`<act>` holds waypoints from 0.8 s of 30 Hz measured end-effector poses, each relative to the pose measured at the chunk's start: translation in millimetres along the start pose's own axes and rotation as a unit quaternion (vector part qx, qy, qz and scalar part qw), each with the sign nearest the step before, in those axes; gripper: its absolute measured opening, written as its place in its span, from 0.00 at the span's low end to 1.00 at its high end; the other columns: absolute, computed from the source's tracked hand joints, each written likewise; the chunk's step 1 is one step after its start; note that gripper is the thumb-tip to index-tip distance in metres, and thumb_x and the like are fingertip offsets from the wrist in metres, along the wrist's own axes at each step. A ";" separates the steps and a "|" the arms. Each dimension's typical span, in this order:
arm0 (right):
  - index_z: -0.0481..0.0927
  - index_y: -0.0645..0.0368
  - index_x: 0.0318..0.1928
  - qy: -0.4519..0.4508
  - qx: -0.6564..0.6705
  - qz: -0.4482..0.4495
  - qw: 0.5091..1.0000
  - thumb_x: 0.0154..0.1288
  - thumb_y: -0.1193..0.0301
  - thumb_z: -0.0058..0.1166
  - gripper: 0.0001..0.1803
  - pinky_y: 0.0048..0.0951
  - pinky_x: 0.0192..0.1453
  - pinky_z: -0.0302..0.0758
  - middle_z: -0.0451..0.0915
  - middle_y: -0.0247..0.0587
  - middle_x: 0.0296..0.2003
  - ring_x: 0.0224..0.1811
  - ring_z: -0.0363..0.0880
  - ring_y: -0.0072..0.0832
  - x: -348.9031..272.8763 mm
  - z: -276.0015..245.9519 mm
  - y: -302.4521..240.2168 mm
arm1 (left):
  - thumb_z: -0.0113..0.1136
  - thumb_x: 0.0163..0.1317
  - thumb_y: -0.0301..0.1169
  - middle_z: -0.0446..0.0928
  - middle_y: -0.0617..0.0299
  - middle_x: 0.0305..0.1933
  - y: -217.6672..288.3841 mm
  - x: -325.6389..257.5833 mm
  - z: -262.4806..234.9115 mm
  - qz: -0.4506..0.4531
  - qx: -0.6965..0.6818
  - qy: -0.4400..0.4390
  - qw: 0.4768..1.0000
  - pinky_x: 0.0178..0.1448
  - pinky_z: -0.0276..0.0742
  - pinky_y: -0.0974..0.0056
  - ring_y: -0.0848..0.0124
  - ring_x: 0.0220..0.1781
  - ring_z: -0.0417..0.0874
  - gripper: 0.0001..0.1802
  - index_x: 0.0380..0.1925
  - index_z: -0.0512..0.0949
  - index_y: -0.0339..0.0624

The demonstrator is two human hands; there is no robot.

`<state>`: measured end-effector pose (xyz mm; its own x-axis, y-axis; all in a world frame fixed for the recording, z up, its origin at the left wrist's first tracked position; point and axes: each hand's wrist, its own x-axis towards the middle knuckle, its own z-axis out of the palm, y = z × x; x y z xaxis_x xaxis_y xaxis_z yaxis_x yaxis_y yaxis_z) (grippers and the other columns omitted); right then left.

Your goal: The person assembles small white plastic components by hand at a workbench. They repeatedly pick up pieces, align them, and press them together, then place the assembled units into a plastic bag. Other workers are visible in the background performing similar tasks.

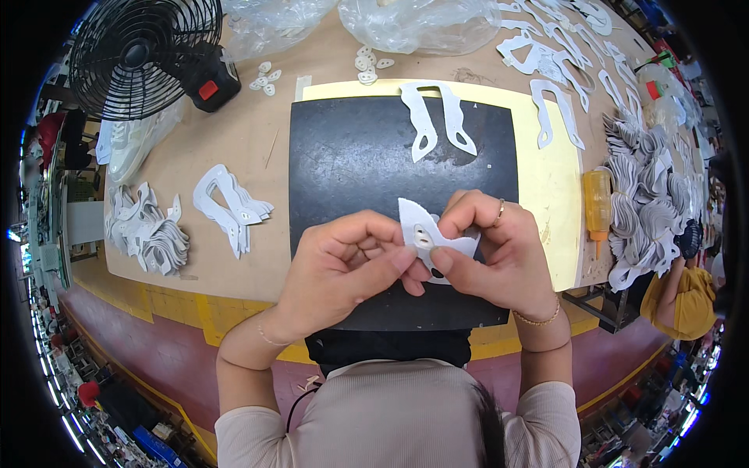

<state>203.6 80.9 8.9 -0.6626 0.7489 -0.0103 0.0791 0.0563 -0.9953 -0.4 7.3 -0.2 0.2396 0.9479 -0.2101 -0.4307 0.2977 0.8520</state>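
Over the black mat (351, 156), both my hands grip a white, curved cut-out piece (409, 214) that looks like part of a shoe upper. A small cream oval patch (422, 235) with dark holes lies on its face. My left hand (331, 261) pinches the piece at the patch's left edge between thumb and fingers. On the other side, my right hand (503, 253) has its thumb on the front, just below the patch, and its fingers bent behind. My fingers cover part of the piece. Farther up, a U-shaped white piece (421, 129) lies across the mat's top edge.
Left are a stack of white pieces (152, 234), a smaller bundle (230, 204) and a black fan (136, 54). Oval patches (367, 62) lie near plastic bags (421, 23). On the right stand an amber bottle (597, 203) and a large heap of pieces (644, 195).
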 end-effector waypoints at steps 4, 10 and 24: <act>0.80 0.59 0.40 0.044 0.019 -0.071 0.996 0.56 0.76 0.69 0.12 0.25 0.47 0.70 0.80 0.34 0.36 0.39 0.77 0.23 6.4 5.9 9.8 | 0.56 0.71 0.21 0.83 0.54 0.40 -8.6 -1.2 4.5 0.097 -0.001 0.036 0.995 0.47 0.81 0.69 0.71 0.40 0.84 0.07 0.46 0.77 0.31; 0.81 0.58 0.41 0.091 0.052 -0.091 0.990 0.58 0.71 0.71 0.13 0.25 0.46 0.72 0.80 0.34 0.36 0.40 0.78 0.25 9.7 15.7 21.4 | 0.61 0.67 0.19 0.83 0.55 0.37 -17.5 5.4 4.4 0.233 0.181 0.081 0.952 0.44 0.77 0.66 0.69 0.36 0.82 0.06 0.43 0.78 0.33; 0.82 0.58 0.39 0.066 0.068 -0.018 0.995 0.62 0.69 0.68 0.10 0.24 0.42 0.69 0.78 0.33 0.32 0.36 0.75 0.23 5.1 14.9 19.1 | 0.67 0.61 0.20 0.83 0.57 0.34 -19.9 5.0 3.7 0.259 0.313 0.132 0.904 0.42 0.73 0.64 0.66 0.33 0.81 0.07 0.39 0.80 0.35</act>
<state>190.7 76.0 -11.6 -0.5587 0.8289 0.0288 -0.0492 0.0015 -0.9988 12.5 5.7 -16.4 -0.1054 0.9604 0.2578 0.1708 -0.2379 0.9562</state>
